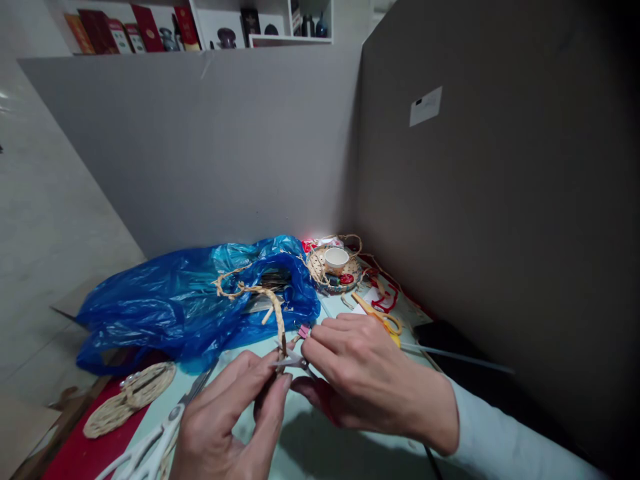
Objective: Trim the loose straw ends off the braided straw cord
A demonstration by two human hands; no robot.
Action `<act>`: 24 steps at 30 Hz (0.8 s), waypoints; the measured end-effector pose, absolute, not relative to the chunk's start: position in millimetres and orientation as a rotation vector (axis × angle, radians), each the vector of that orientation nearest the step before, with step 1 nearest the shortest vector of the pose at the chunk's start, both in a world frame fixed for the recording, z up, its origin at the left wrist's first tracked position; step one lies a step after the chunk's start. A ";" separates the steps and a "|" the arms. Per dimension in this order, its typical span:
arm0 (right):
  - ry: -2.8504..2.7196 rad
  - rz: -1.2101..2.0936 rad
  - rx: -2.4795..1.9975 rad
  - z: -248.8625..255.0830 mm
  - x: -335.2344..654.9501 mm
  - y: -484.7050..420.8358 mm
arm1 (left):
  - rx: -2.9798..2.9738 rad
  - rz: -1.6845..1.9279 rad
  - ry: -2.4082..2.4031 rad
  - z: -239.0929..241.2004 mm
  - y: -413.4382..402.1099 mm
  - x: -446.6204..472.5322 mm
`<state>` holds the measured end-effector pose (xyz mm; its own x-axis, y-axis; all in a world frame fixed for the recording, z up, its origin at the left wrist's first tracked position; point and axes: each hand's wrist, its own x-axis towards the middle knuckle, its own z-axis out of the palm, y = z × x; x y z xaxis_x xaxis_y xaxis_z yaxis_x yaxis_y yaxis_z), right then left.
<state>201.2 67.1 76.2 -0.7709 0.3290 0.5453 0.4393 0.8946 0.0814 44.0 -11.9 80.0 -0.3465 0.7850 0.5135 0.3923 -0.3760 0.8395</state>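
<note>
Head view, from the table's left edge: a woven straw piece [131, 399] of two joined ovals lies on a red covering [80, 443], and white-handled scissors [173, 417] lie beside it. A blue plastic bag [150, 293] sprawls over the far left part of the table; it looks thin and slack, and its mouth, facing the hands, shows brown strips and flat pale things too shadowed to name. Over the near part of the table, the left hand [227, 417] pinches the lower end of a straw braid [279, 319], which curves up and away in front of the bag's mouth to a frayed loop. That braid should be light, springy and dry, with little slip but loose fibres apt to split, so the firm plaited part close to the blades seems the best hold. Small scissors [294, 361], gripped in the right hand [367, 380], stand with parted blades at the braid. Just beside them is a pink clip [303, 331]. Toward the far right corner, a round tray [327, 289] holds a white cup [336, 260] and a red item [346, 279]; yellow-handled scissors [379, 313] lie nearer, beyond the right hand.
</note>
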 end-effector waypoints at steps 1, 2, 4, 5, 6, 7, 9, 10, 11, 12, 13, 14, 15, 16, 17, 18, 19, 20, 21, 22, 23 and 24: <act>-2.519 -0.296 -0.553 75.7 201.0 67.5 | 1.596 1.776 1.519 79.9 -11.3 43.8; -2.510 -0.315 -0.551 75.1 200.7 68.0 | 1.626 1.774 1.507 79.6 -10.6 43.2; -2.481 -0.345 -0.545 73.3 200.1 69.4 | 1.696 1.789 1.495 78.8 -9.1 40.2; -2.467 -0.351 -0.540 72.1 199.8 70.3 | 1.755 1.786 1.484 78.1 -8.4 37.5; -2.456 -0.353 -0.537 70.9 199.5 71.1 | 1.835 1.764 1.463 77.2 -7.8 34.2; -2.450 -0.349 -0.534 69.6 199.3 71.8 | 1.929 1.722 1.434 76.0 -7.3 30.4; -2.452 -0.332 -0.531 67.4 199.1 72.8 | 2.105 1.607 1.394 73.1 -7.2 22.6; -2.457 -0.324 -0.531 66.5 199.2 73.0 | 2.171 1.558 1.391 71.5 -7.6 19.2; -2.459 -0.316 -0.529 65.7 199.2 73.0 | 2.212 1.527 1.402 70.0 -8.2 16.5; -2.460 -0.304 -0.525 64.9 199.3 73.0 | 2.238 1.512 1.418 68.8 -9.0 14.4; -2.460 -0.294 -0.520 64.1 199.3 72.9 | 2.257 1.497 1.435 67.8 -9.8 13.0; -2.456 -0.291 -0.519 63.2 199.2 73.1 | 2.268 1.489 1.450 67.1 -10.4 12.1; -2.449 -0.295 -0.520 62.3 199.1 73.5 | 2.270 1.480 1.465 66.7 -10.8 11.7; -2.441 -0.303 -0.524 61.3 198.8 74.2 | 2.265 1.475 1.478 66.6 -10.8 11.8; -2.434 -0.313 -0.528 60.3 198.4 75.4 | 2.257 1.470 1.486 66.7 -10.3 12.2; -2.430 -0.318 -0.526 59.4 198.0 76.9 | 2.245 1.478 1.487 66.9 -9.4 13.1; -2.426 -0.304 -0.516 58.9 197.7 78.8 | 2.228 1.500 1.481 67.1 -8.1 14.3; -2.420 -0.251 -0.501 58.7 197.4 80.7 | 2.212 1.531 1.470 67.2 -6.8 15.8; -2.404 -0.151 -0.488 59.0 197.3 82.7 | 2.197 1.565 1.460 67.0 -5.7 17.6; -2.371 0.003 -0.494 59.9 197.3 84.4 | 2.188 1.600 1.450 66.4 -4.9 19.6; -2.318 0.209 -0.518 61.2 197.4 85.7 | 2.186 1.623 1.447 65.3 -4.6 21.6; -2.243 0.460 -0.552 62.8 197.6 86.6 | 2.198 1.635 1.446 63.7 -4.9 23.5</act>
<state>197.6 86.6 62.8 -0.6131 0.5188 0.5958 0.2423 0.8413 -0.4832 23.5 -4.9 63.7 0.0076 0.6854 0.7281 0.6392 -0.5633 0.5236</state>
